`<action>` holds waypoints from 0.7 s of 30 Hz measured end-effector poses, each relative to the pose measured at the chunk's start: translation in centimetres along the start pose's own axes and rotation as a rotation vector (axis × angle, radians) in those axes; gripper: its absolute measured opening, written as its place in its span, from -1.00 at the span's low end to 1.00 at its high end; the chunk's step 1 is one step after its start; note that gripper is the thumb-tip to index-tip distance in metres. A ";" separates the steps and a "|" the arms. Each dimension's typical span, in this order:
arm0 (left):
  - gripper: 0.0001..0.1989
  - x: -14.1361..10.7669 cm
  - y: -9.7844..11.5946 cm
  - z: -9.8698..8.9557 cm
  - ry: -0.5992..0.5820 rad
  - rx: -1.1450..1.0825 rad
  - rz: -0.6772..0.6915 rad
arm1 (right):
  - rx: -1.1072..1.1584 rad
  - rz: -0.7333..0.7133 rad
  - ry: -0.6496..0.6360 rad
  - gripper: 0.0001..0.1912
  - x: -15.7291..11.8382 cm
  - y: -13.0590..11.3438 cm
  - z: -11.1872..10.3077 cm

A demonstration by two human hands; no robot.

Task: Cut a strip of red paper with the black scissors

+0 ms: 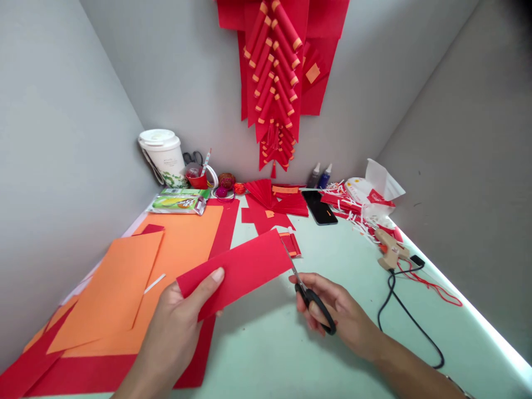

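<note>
Left hand (185, 310): thumb on top, fingers beneath — it had the red paper (245, 263) pinched firmly near its left end!
Right hand (339, 305): fingers clasped round the black handles of the scissors (306, 295).
Red paper: held up over the pale green table (257, 354), its right edge right there at the blades.
Left side: orange sheets (112, 277) lay on red sheets (83, 374).
Right side: a glue gun (389, 250) rested — phone (319, 208) farther back.

The left hand (183, 313) and right hand (328, 305) are bare; a slim, possibly metallic band (456, 384) crosses the right forearm (399, 354).
</note>
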State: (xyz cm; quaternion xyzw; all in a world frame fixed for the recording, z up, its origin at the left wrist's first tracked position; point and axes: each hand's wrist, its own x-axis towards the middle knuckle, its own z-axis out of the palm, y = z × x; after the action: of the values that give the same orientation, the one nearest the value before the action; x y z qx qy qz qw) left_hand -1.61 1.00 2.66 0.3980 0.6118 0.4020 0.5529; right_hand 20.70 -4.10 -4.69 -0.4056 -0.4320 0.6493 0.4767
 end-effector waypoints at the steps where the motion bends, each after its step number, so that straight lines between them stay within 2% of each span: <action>1: -0.74 -0.1 0.3 0.0 0.031 -0.006 -0.002 | 0.002 -0.004 -0.012 -0.54 0.0 0.0 0.0; 4: -0.74 0.0 0.8 -0.1 0.067 -0.011 -0.019 | -0.001 -0.031 -0.022 -0.55 0.0 0.2 -0.1; 8: -0.73 0.3 0.7 -0.4 0.045 -0.033 -0.030 | -0.021 -0.033 -0.013 -0.64 -0.1 0.2 -0.1; 13: -0.83 0.2 0.6 -0.5 0.074 -0.025 0.005 | -0.049 -0.051 -0.024 -0.67 -0.2 0.0 0.0; 21: -0.82 0.3 0.4 -0.3 0.101 0.021 0.044 | -0.072 -0.031 -0.013 -0.71 0.0 0.3 -0.1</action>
State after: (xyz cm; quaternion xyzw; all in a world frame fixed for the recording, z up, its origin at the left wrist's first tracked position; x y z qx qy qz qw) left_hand -1.94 1.46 2.96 0.3963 0.6342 0.4274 0.5079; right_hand 20.67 -4.17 -5.02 -0.4114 -0.4646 0.6284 0.4690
